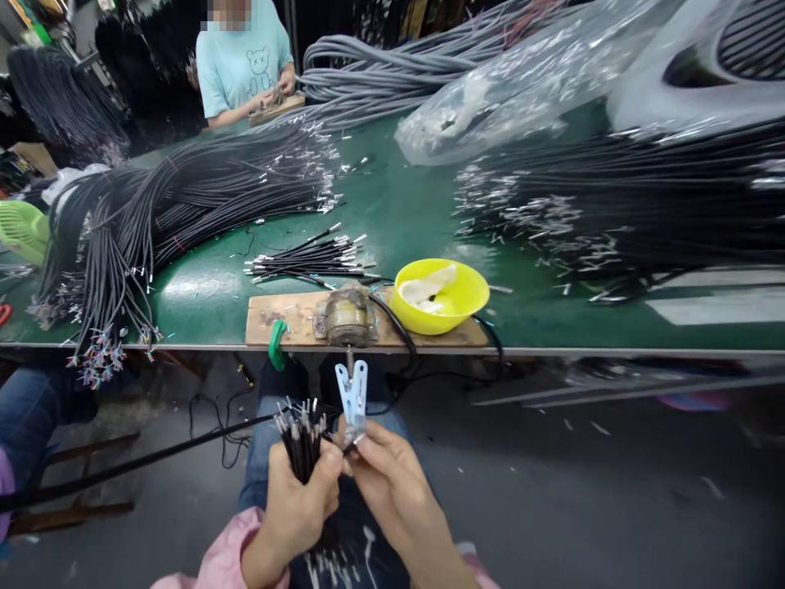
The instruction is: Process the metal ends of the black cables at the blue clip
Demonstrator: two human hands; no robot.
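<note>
My left hand (305, 499) is wrapped round a bundle of short black cables (300, 442), whose silvery stripped ends stick up above my fingers and hang out below. Close beside it, my right hand (392, 483) pinches the silvery end of one cable (351, 446), just under a light blue clothes peg (352, 393). That peg sits on the shaft of a small motor (348, 315), which is fixed to a wooden board (263, 315) at the table's front edge. Fingers of both hands nearly meet below the peg. The exact grip of my right fingertips is partly hidden.
A yellow bowl (438, 319) with white material stands on the board, beside a green clip (277, 343). Short cables (310, 260) lie behind the motor on the green table (392, 196). Long cable bundles (202, 188) lie left, more black cables (675, 204) right. A person (245, 65) works opposite.
</note>
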